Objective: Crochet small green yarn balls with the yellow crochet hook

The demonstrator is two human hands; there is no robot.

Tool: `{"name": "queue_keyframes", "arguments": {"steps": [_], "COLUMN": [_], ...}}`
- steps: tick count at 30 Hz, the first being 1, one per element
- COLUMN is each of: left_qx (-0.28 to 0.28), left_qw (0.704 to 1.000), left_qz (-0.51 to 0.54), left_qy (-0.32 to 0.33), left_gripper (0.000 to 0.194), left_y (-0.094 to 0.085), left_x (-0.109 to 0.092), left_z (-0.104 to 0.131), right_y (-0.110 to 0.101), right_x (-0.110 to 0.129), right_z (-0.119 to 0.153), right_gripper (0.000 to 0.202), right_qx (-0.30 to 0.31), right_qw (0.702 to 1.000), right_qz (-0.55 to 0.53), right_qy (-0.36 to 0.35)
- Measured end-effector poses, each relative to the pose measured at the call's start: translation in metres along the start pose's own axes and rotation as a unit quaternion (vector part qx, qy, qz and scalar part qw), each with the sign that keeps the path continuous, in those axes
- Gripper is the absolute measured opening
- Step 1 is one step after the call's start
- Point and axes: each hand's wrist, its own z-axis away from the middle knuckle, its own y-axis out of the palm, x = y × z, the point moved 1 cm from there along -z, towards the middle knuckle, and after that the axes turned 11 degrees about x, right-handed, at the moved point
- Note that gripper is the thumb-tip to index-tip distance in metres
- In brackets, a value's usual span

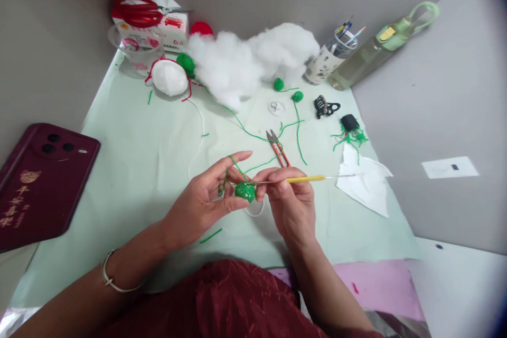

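At far left a maroon smartphone [51, 190] runs past the picture's edge, its lower part cut off. Red-handled scissors [137, 10] lie on a tissue pack [176, 37], whose lower front shows hazily through a clear plastic tub [114, 37]. A white yarn ball [169, 77] sits before a green yarn ball [185, 64] and partly covers it; white stuffing [229, 66] hides most of a red ball [202, 28]. The left hand [198, 198] pinches a small, rounded green crocheted piece [245, 193] between thumb and fingers, in front of the person over the table [138, 169], with green yarn [236, 165] looped over the raised forefinger; its lower fingers are hard to make out. The piece is too round to show a clear long axis. Thread snips [274, 142] point away from the person, handle ends hidden behind the right hand [293, 206], which grips a yellow-handled crochet hook [304, 179]. The hook's long axis runs left to right, nearly level, rising slightly rightward; its left tip meets the piece's top, too fine to make out, while the slim opposite end points toward torn white paper [362, 185].
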Motion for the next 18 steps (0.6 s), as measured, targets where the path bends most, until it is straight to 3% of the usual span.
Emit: {"name": "queue_keyframes", "arguments": {"steps": [13,18], "left_qx": [0.012,0.018], "left_qw": [0.999,0.999], "left_qz": [-0.03,-0.029], "left_qy": [0.012,0.007], "left_gripper": [0.064,0.065], "left_y": [-0.002,0.0], "left_x": [0.001,0.0], "left_z": [0.001,0.002], "right_y": [-0.009,-0.009], "right_x": [0.012,0.009], "right_z": [0.001,0.002], "right_gripper": [0.012,0.013], "right_qx": [0.05,0.043], "right_qw": [0.995,0.995], "right_qz": [0.076,0.091], "right_qy": [-0.028,-0.025]}}
